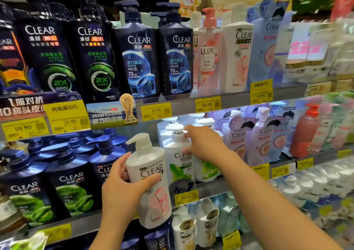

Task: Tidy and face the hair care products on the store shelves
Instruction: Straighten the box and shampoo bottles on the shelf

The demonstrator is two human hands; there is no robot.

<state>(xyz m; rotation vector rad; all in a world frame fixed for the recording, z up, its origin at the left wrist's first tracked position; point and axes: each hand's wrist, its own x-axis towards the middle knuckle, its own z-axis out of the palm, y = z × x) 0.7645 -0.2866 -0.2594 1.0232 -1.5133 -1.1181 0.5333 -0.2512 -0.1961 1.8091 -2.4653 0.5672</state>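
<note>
Shampoo bottles half-faced
Left hand (122, 188) grips a pink-label bottle (151, 180) off-shelf; right hand (201, 144) holds a green-label bottle (180, 159); rows remain

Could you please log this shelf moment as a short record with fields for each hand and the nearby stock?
setting: store shelves of hair care bottles
left hand: holds a white pink-flower Clear pump bottle in front of the middle shelf
right hand: grips a white green-leaf Clear pump bottle standing on the middle shelf
left neighbours: dark blue Clear bottles
upper shelf: dark blue Clear bottles with blue bubble labels, a Lux bottle
price tag below held bottle: 49.90
</note>
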